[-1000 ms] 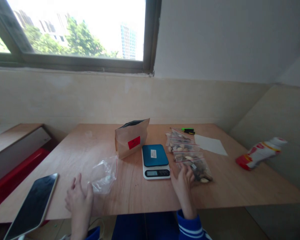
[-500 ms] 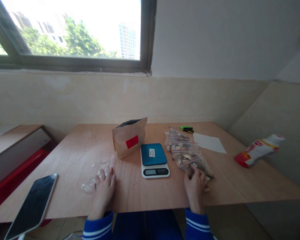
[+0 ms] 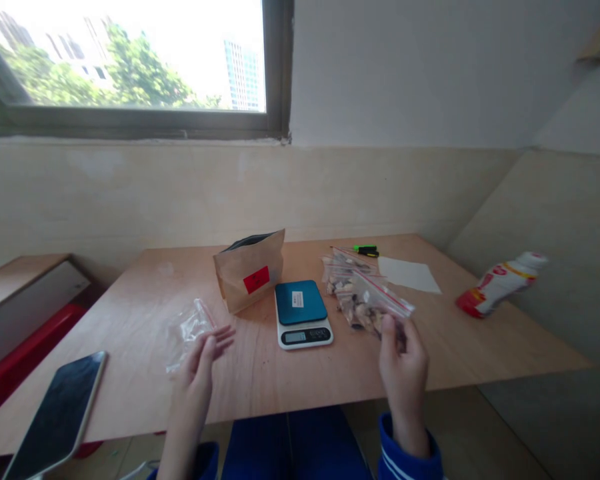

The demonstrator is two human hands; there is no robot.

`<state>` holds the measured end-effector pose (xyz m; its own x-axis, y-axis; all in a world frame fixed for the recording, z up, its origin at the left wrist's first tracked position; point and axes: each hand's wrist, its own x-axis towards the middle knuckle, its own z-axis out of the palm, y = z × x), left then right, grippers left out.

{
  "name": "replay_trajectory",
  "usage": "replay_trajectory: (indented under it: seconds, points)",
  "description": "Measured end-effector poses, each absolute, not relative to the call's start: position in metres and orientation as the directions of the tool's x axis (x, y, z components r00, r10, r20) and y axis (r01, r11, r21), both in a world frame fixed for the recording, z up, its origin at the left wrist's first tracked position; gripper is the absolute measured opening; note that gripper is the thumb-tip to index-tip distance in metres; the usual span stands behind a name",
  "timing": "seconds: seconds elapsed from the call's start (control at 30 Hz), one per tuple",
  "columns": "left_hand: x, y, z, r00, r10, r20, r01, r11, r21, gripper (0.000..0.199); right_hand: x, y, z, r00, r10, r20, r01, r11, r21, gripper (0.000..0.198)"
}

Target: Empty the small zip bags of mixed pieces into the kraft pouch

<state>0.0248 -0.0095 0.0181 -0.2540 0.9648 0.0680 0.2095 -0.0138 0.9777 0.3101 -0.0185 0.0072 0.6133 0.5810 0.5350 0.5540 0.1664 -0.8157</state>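
Observation:
My right hand (image 3: pixel 404 363) pinches the near edge of a clear zip bag (image 3: pixel 367 311) with a red seal line, filled with beige and brown dried pieces. The bag's seal end is lifted and tilted. Behind it lie more filled zip bags (image 3: pixel 343 270), partly overlapped. On the other side, my left hand (image 3: pixel 200 363) is open, its fingers stretched to the right beside a crumpled, flat clear zip bag (image 3: pixel 187 330); whether they touch it I cannot tell. Between the hands sits a white kitchen scale (image 3: pixel 305 336) with a blue top plate and nothing on it.
A brown paper pouch (image 3: pixel 240 277) with a red label stands open behind the scale. A white sheet (image 3: pixel 409 275), a green-and-black pen or cutter (image 3: pixel 366 251), and a tilted red-white bottle (image 3: pixel 500 285) are to the right. At front left is a tablet (image 3: pixel 57 413).
My right hand has raised the near zip bag's seal end and turned upward. My left hand has lifted off the clear bag and rotated, fingers now stretched out. The view has shifted slightly.

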Motion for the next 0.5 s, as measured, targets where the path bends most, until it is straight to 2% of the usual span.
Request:
replay_trajectory:
  seconds: [0.03, 0.1, 0.2, 0.3, 0.37, 0.5]
  points:
    - [0.037, -0.018, 0.023, -0.168, 0.986, -0.001, 0.088, 0.016, 0.996, 0.047, 0.299, -0.020, 0.013, 0.511, 0.634, 0.580, 0.577, 0.247, -0.779, 0.030]
    - [0.057, -0.028, 0.027, -0.080, 0.995, -0.058, -0.044, 0.055, 0.998, 0.042, 0.276, -0.022, 0.021, 0.219, 0.727, 0.651, 0.595, 0.429, -0.680, 0.024]
    - [0.071, -0.027, 0.020, -0.047, 0.992, -0.117, -0.176, 0.107, 0.979, 0.043, 0.243, -0.028, 0.027, -0.173, 0.746, 0.644, 0.520, 0.624, -0.583, 0.031]
    - [0.062, -0.019, 0.006, -0.140, 0.966, -0.217, -0.264, 0.175, 0.948, 0.048, 0.217, -0.033, 0.027, -0.304, 0.715, 0.629, 0.472, 0.687, -0.553, 0.034]
    - [0.050, -0.018, -0.004, -0.241, 0.941, -0.237, -0.244, 0.177, 0.953, 0.045, 0.206, -0.036, 0.026, -0.349, 0.705, 0.618, 0.452, 0.704, -0.548, 0.035]
    - [0.027, -0.025, -0.013, -0.307, 0.947, -0.097, -0.067, 0.080, 0.995, 0.035, 0.201, -0.037, 0.026, -0.433, 0.742, 0.512, 0.416, 0.669, -0.616, 0.037]
